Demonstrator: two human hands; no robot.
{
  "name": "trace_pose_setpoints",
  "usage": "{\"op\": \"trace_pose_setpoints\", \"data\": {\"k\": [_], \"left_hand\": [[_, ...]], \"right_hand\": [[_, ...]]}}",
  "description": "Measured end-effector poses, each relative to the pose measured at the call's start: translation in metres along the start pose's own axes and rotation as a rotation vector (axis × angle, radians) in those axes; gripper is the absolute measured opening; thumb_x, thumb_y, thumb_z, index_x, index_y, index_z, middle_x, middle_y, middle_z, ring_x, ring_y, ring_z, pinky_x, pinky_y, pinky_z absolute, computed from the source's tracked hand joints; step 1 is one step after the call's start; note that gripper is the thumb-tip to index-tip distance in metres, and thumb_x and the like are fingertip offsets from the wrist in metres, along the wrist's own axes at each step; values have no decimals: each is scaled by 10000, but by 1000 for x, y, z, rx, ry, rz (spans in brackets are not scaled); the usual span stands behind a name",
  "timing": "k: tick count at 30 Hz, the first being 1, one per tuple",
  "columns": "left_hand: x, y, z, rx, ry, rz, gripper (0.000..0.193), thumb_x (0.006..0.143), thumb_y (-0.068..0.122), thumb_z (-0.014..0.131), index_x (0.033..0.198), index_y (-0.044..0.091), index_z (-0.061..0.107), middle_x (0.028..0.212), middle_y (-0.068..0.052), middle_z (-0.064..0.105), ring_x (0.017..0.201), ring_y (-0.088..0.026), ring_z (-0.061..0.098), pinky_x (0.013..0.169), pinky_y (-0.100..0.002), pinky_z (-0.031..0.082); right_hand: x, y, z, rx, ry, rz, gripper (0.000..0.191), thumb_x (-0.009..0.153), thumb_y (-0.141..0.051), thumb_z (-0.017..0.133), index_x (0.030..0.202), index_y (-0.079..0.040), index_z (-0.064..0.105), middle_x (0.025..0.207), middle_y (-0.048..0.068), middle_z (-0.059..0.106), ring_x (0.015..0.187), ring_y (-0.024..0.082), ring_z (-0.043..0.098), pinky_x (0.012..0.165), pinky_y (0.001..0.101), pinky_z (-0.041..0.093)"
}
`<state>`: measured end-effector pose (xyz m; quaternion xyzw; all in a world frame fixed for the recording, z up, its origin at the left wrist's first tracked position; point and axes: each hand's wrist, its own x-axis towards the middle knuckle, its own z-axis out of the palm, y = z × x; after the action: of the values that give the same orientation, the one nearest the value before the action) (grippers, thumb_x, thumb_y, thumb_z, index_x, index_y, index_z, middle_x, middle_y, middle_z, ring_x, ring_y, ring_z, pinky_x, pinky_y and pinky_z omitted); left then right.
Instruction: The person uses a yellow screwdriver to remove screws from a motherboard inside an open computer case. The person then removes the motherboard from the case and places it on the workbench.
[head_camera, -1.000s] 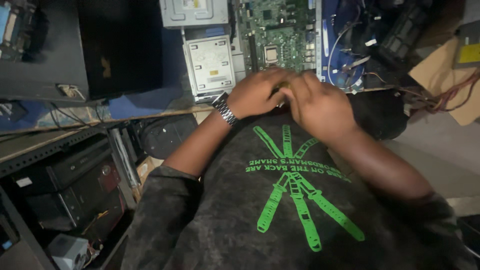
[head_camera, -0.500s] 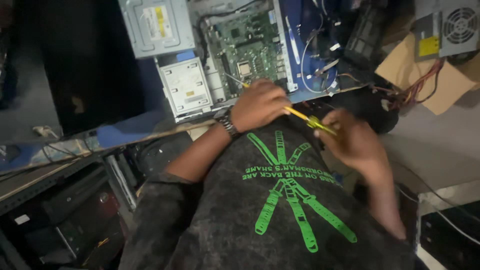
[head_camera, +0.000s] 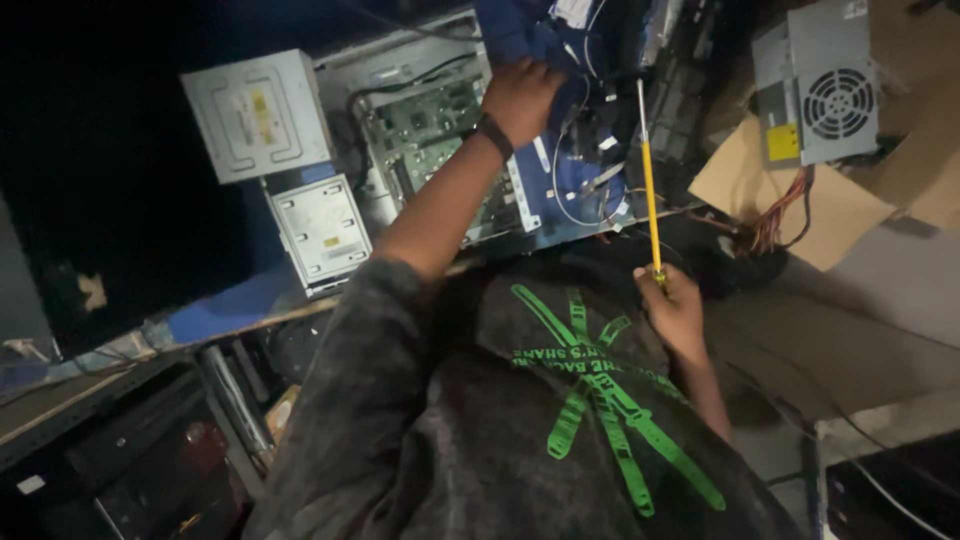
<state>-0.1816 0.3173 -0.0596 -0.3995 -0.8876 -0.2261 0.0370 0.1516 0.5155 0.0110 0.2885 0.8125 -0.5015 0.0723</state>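
We see the left hand reaching into the open computer case at the bench's far edge, fingers curled on the blue wiring; whether its grip holds anything we cannot tell. The right hand closes its grip around a yellow screwdriver, shaft pointing toward the case. A grey power supply sits on cardboard at right.
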Motion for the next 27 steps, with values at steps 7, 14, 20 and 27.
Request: {"op": "trace_pose_setpoints", "data": {"k": [7,14,20,27], "left_hand": [[45,-21,44,344,-451,-101,252,917,127,553,942,118,803,1004,-128,770,1033,-313,685,994,-515,435],[60,-18,53,302,-518,-142,229,887,139,592,974,119,802,1042,-156,763,1022,-363,712,940,-543,443],[59,-16,50,277,-514,-117,220,875,157,605,995,153,789,1007,-144,767,998,-342,720,920,-541,442],[53,-23,63,263,-471,-101,206,924,171,585,954,168,788,929,-145,771,900,-335,746,912,-528,460]], "right_hand": [[21,6,-25,-63,-5,-56,244,1014,-250,690,921,-25,672,651,-51,499,613,29,435,529,242,360],[25,4,-29,41,-23,106,243,1008,-255,685,924,-27,674,666,-72,478,616,33,404,528,252,323],[25,4,-28,50,-23,49,227,1005,-244,684,929,-31,670,662,-79,483,622,19,412,533,238,338],[17,3,-27,44,-13,0,237,1014,-232,686,911,-20,664,670,-63,477,645,33,416,557,253,349]]}}
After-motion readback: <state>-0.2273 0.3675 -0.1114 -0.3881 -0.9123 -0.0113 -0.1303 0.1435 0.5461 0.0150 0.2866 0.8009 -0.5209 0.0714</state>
